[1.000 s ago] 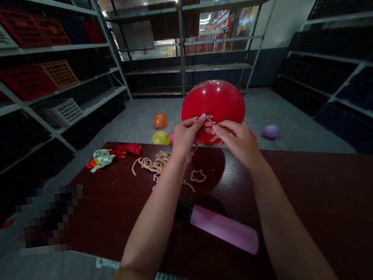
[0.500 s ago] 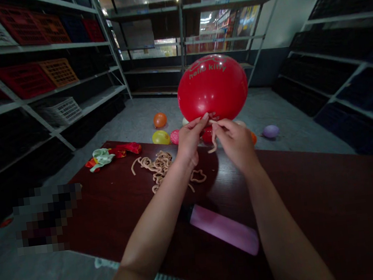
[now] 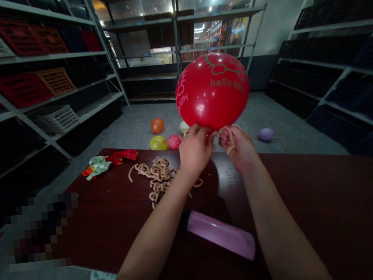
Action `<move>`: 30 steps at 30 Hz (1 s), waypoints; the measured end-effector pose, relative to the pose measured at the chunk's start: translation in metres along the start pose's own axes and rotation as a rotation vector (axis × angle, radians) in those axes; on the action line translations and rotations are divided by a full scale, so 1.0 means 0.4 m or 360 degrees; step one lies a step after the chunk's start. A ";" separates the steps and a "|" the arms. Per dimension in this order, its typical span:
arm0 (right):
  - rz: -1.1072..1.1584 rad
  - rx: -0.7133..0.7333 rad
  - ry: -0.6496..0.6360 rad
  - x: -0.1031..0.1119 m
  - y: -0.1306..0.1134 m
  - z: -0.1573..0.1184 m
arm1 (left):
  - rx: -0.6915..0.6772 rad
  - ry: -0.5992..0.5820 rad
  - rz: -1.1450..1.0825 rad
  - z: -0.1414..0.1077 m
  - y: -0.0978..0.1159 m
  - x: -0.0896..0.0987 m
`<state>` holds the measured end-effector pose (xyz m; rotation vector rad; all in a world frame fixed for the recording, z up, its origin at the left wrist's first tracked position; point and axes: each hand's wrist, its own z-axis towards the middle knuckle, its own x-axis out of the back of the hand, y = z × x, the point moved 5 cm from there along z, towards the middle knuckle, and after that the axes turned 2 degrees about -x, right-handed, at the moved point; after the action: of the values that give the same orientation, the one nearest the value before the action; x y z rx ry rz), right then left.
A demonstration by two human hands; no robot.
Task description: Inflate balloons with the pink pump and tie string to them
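A large inflated red balloon (image 3: 213, 92) printed with "hello kitty" hangs over the table's far edge. My left hand (image 3: 196, 148) is closed at its underside, fingertips pinched where the neck is; the neck itself is hidden. Close beside it, my right hand (image 3: 239, 147) has its fingers curled round a beige cord (image 3: 231, 140), whose loose end hangs over the fingers. Below my left wrist lies a tangled pile of similar cords (image 3: 160, 174). A pink-purple cylinder, probably a balloon pump (image 3: 220, 235), rests on the table between my forearms.
The dark brown table (image 3: 303, 216) spans the front. Uninflated balloons (image 3: 98, 165) lie at its far left corner. On the floor behind are an orange balloon (image 3: 157, 125), a yellow balloon (image 3: 158, 143), a pink balloon (image 3: 174, 142) and a purple balloon (image 3: 266, 134). Shelves with crates (image 3: 21, 90) stand around.
The red balloon has turned, bringing its print round to the front. My right hand has rolled over and its fingers have curled tighter on the cord. The view has tilted up slightly.
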<state>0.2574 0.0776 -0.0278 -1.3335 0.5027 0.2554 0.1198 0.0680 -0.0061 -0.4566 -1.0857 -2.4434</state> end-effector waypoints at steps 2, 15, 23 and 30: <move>-0.0062 0.0003 0.0051 0.017 0.005 0.007 | -0.0347 -0.0104 0.0521 -0.012 0.035 -0.008; -0.0030 -0.0253 -0.0272 0.048 0.004 0.011 | -0.0772 -0.0532 -0.0362 -0.007 0.068 0.042; -0.0466 -0.0067 -0.0360 0.005 -0.020 -0.022 | -0.0177 -0.0374 -0.0230 0.003 0.011 0.033; -0.0542 0.0032 -0.0379 -0.018 -0.045 -0.036 | -0.0357 -0.0484 -0.0188 0.007 0.018 0.027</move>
<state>0.2565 0.0601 -0.0109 -1.3251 0.0741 0.1240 0.1147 0.0631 0.0050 -0.8823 -0.9788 -2.6746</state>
